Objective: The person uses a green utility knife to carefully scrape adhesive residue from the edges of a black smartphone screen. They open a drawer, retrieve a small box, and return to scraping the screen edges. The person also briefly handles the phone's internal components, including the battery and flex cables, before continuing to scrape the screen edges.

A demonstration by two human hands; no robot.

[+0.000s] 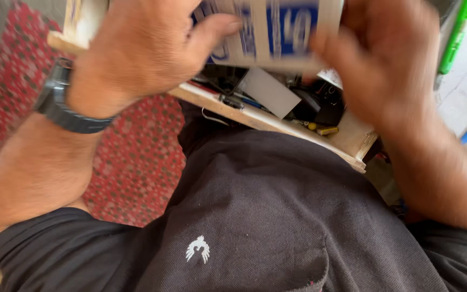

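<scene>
Two hands hold one flat white-and-blue cardboard box (pixel 277 32) between them, the left hand (pixel 136 48) gripping one end and the blurry right hand (pixel 390 59) the other; it looks light, stiff, best held by its edges.

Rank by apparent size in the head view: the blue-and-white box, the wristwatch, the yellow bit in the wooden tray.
1. Blue-and-white box, partly cut off and nearest the camera.
2. Wristwatch.
3. Yellow bit, clearly smallest.

Soft daylight, no glare; both hands (pixel 141 48) motion-blurred, the right most.
</scene>
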